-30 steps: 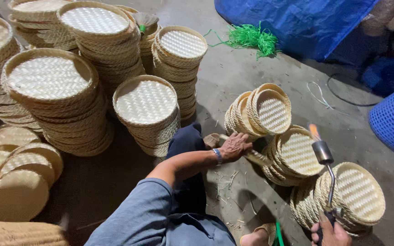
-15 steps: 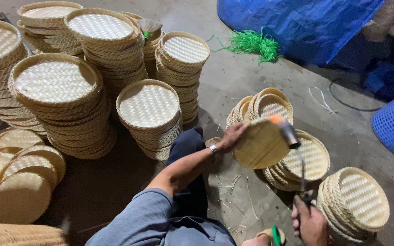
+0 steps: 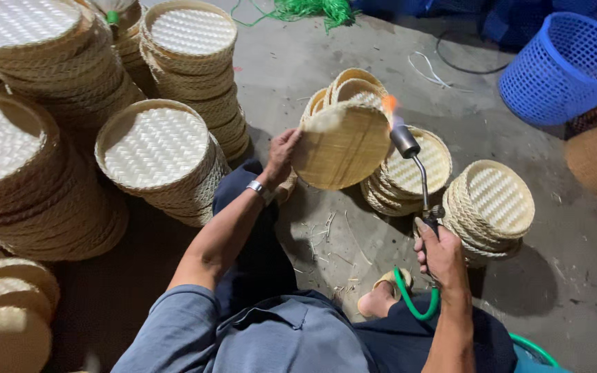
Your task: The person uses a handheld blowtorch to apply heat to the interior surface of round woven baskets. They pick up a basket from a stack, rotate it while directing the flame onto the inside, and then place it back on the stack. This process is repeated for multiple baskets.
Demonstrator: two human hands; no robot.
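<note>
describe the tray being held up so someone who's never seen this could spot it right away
Start at the blue plastic basket at the upper right and move left across the concrete floor to the low stacks of small woven trays. Just left of them, the left hand holds one round bamboo tray up on edge. Unlike its stacked neighbours, it is lifted clear, with a torch flame at its upper rim.
</note>
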